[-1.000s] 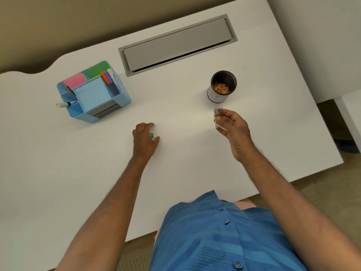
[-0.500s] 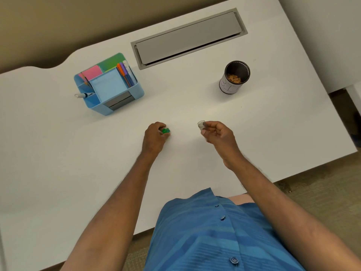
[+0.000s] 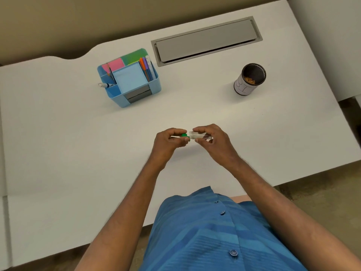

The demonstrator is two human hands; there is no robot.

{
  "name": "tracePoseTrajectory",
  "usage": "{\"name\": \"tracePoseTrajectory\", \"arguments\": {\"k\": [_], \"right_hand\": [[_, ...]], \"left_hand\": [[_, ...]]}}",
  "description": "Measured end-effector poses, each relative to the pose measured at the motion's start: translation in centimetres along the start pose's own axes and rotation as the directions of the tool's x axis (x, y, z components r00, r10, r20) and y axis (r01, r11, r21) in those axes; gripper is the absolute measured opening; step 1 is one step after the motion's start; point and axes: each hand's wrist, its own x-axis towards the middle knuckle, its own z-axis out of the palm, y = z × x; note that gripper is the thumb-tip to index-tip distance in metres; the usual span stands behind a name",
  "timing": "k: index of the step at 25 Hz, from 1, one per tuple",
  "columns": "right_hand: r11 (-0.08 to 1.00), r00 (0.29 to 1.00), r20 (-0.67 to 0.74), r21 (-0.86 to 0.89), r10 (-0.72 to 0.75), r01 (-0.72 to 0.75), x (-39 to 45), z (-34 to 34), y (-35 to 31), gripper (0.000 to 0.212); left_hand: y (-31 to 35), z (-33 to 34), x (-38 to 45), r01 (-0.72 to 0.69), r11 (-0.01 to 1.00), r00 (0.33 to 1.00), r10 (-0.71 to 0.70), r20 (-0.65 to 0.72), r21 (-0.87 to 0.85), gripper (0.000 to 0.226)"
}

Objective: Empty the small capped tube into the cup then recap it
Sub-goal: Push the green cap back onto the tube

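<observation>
A clear tube (image 3: pixel 201 135) (lying sideways) is gripped by the right hand (image 3: pixel 214 142); its green cap (image 3: pixel 184 135) is pinched at the mouth by the left hand (image 3: pixel 169 142), above the white desk (image 3: pixel 78 143).

White surface (image 3: pixel 58 143); blue desk organiser (image 3: pixel 134 89) holding sticky notes (image 3: pixel 128 78), pens (image 3: pixel 146 68), a marker (image 3: pixel 103 85); grey cable hatch (image 3: pixel 207 41) at rear edge.

Handwritten dark marks run down the white label of the cup (image 3: pixel 242 87), too unclear to read.
</observation>
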Motion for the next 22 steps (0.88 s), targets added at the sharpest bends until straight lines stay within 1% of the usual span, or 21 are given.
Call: {"name": "tracePoseTrajectory", "arguments": {"k": [2, 5, 8, 11, 14, 16, 18, 22], "right_hand": [[1.0, 1.0, -0.008, -0.008, -0.014, 0.014, 0.0, 0.2, -0.6, 0.032], [1.0, 1.0, 0.012, 0.0, -0.021, 0.021, -0.1, 0.9, -1.4, 0.031], [0.999, 0.998, 0.044, 0.033, -0.033, 0.032, -0.4, 1.8, -1.9, 0.029], [0.995, 1.0, 0.027, 0.095, -0.001, -0.002, -0.4, 2.0, -2.1, 0.028], [0.988, 0.999, 0.008, 0.147, 0.037, -0.038, -0.2, 1.8, -2.0, 0.024], [0.974, 0.998, 0.001, 0.217, 0.062, -0.061, -0.1, 1.8, -2.1, 0.022], [0.962, 0.997, 0.018, 0.26, 0.079, -0.081, -0.1, 1.7, -2.1, 0.021], [0.95, 0.992, 0.071, 0.289, 0.102, -0.118, 0.3, 1.1, -2.4, 0.021]], "left_hand": [[-0.3, -0.6, -0.4, 0.032, 0.99, 0.999, -0.038, -0.038, -0.139, 0.024], [-0.3, -1.3, -0.8, 0.038, 0.97, 0.998, -0.048, -0.037, -0.238, 0.023], [-0.1, -1.2, -1.2, 0.018, 0.97, 1.0, -0.015, 0.011, -0.243, 0.021], [0.0, -1.3, -1.4, 0.012, 0.964, 1.0, -0.011, 0.007, -0.265, 0.018], [0.2, -1.7, -1.5, 0.025, 0.958, 0.999, -0.013, 0.041, -0.287, 0.022], [0.4, -2.0, -1.5, 0.035, 0.952, 0.996, -0.01, 0.083, -0.305, 0.026], [0.6, -2.4, -1.5, 0.034, 0.951, 0.994, 0.0, 0.109, -0.306, 0.025], [1.0, -2.8, -1.6, 0.024, 0.958, 0.992, 0.013, 0.128, -0.285, 0.024]]}}
